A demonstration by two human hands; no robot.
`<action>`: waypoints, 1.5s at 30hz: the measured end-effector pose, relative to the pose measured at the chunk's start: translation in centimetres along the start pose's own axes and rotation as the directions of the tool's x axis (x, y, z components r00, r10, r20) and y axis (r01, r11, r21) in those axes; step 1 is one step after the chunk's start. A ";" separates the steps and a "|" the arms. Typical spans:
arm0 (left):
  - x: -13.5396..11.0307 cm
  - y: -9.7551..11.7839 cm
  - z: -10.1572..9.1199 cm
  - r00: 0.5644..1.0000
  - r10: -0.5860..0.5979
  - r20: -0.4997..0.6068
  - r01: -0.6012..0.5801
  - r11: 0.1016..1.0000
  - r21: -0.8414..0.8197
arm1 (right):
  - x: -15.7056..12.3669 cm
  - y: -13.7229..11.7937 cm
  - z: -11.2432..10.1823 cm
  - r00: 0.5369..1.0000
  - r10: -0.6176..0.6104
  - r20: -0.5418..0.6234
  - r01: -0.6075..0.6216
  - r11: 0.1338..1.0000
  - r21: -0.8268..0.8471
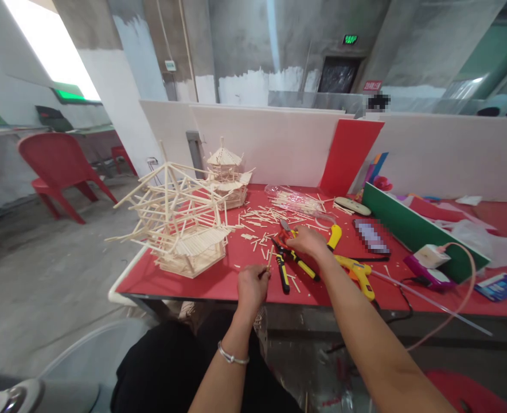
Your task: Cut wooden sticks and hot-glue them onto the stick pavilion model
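Left of the yellow-handled pliers [283, 274], the left hand [252, 285] pinched a thin stick [270, 258] tilted upward, while the right hand [308, 240], arm outstretched, curled at the red tool [284, 236] just beyond them, its grip impossible to tell.

The model [204, 240] and sticks [262, 215] are bare, matt wood, and the table [141, 275] looks smooth with a faint sheen. The bag [294, 198] is clear, crinkled, glossy plastic, the glue gun [365, 282] and chair [58, 160] are smooth plastic, and the pliers [282, 272] have rubbery-looking grips. The trousers [159, 361] are matt cloth, the bracelet [233, 359] is polished metal, and the wall [245, 34] is rough concrete under patchy paint.
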State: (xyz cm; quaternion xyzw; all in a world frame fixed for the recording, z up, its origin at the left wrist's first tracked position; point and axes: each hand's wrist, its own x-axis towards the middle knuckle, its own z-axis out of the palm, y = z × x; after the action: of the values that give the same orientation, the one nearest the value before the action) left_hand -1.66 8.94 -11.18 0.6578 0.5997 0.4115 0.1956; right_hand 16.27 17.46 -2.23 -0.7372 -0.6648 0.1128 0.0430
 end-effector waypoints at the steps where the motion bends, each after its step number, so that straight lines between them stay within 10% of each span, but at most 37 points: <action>1: 0.0 -0.1 0.0 1.000 0.003 -0.004 -0.003 1.000 0.003 | 0.8 -0.2 -0.4 1.000 -0.016 0.003 0.016 1.000 0.003; 7: 0.0 -0.1 0.0 1.000 0.030 -0.005 -0.030 0.999 0.019 | 1.8 -1.7 -2.0 0.991 -0.104 -0.089 0.104 0.995 -0.009; 16: -0.2 0.0 0.2 0.999 0.038 -0.005 -0.038 0.999 0.034 | -10.2 0.8 4.1 0.998 -0.017 -0.058 0.011 0.995 -0.094; 33: -0.4 0.2 0.1 0.998 0.066 -0.010 -0.064 0.993 0.096 | -8.7 0.9 3.8 1.000 -0.008 -0.030 0.006 0.998 -0.065; 45: -0.6 0.2 0.4 0.997 0.075 -0.019 -0.073 0.991 0.112 | -16.4 4.2 4.1 0.992 -0.123 0.026 0.120 0.988 0.094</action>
State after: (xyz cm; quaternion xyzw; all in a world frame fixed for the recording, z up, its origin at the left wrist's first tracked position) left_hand -1.19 8.45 -11.40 0.6846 0.5992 0.3921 0.1363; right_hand 17.97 0.39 -5.31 -0.6908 -0.7030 0.1524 0.0733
